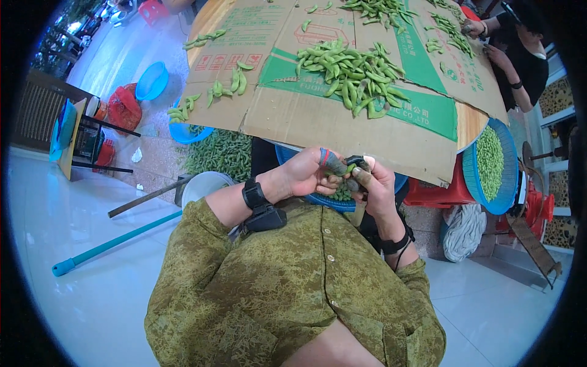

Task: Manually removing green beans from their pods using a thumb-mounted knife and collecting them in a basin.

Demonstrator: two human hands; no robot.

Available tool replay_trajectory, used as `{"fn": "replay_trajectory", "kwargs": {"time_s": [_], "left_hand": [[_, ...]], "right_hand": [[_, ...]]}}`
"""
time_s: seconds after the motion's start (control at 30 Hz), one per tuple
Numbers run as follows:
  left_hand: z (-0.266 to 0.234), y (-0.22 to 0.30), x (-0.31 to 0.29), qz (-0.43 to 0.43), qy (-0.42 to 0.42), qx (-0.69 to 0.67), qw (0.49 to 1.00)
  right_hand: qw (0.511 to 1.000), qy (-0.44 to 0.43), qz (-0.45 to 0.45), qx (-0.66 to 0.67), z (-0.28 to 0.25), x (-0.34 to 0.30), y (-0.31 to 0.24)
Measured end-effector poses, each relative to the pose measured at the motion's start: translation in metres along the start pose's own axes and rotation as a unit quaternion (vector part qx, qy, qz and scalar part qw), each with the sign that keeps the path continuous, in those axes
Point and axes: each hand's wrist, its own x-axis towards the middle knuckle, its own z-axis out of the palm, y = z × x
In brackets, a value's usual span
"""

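Observation:
Close together above my lap, my left hand [306, 172] and my right hand [378, 183] pinch a small green soybean pod [350, 168] between them. A grey wrap with a red band covers my left thumb, and something dark covers a digit of my right hand. Just below them sits a blue basin [318, 200] with shelled green beans [342, 194] in it, partly hidden by my hands. Beyond my hands, a loose pile of soybean pods [351, 73] lies on flattened cardboard [293, 125].
The cardboard covers a wooden table [472, 122]. At right stand a blue basket [496, 199] of shelled beans and a red stool [437, 191]. Pods are heaped on the floor [220, 153] at left, near a teal pole [116, 243]. A co-worker [520, 55] handles pods at far right.

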Motion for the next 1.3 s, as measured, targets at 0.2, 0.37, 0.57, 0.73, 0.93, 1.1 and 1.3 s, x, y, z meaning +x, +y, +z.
{"fn": "replay_trajectory", "kwargs": {"time_s": [0.2,0.37,0.57,0.73,0.93,1.1,1.3], "left_hand": [[-0.004,-0.001,-0.002,-0.004,0.011,0.051,0.999],[-0.004,-0.002,-0.004,0.008,0.022,0.075,0.997],[0.003,-0.007,-0.002,0.058,0.072,0.168,0.981],[0.004,-0.011,0.001,0.122,0.162,0.265,0.943],[-0.005,-0.02,-0.003,0.288,0.183,0.518,0.785],[0.009,-0.002,-0.042,0.263,0.184,0.56,0.764],[-0.017,0.017,-0.1,0.225,0.251,0.847,0.41]], "right_hand": [[0.999,0.0,0.036,-0.033,0.002,0.002,0.002],[0.999,0.0,0.046,-0.006,0.004,0.0,0.002],[0.994,0.02,0.016,-0.103,0.008,-0.001,0.0],[0.98,0.063,-0.033,-0.187,0.013,0.0,0.007],[0.992,0.066,0.001,-0.105,0.018,-0.003,0.007],[0.969,0.051,-0.076,-0.229,-0.001,-0.002,0.017],[0.966,0.074,-0.071,-0.238,-0.003,-0.008,0.012]]}}
